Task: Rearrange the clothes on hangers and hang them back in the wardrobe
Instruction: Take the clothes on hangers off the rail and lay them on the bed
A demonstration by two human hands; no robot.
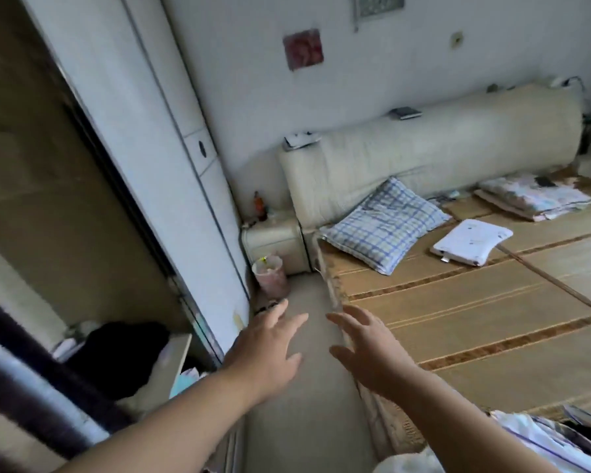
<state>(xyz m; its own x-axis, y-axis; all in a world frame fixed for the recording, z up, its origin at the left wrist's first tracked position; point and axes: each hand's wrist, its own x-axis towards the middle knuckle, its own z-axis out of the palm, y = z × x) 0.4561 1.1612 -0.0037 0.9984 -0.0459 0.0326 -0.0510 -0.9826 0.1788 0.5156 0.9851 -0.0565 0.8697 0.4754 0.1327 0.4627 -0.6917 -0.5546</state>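
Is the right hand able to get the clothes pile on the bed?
Probably yes. The right hand is open and empty, and the clothes pile lies nearby, with nothing covering it or in between.

Both hands are out in front, reaching forward and holding nothing. The left hand (267,349) has its back to the camera, fingers straight and fanned, thumb pointing inward. The right hand (365,349) mirrors it just beside, fingers spread and slightly bent at the tips, thumb turned toward its partner. There is a narrow gap between the two, with no contact. Both forearms are bare, the left coming in from the lower left and the right from the lower right, converging toward the middle.
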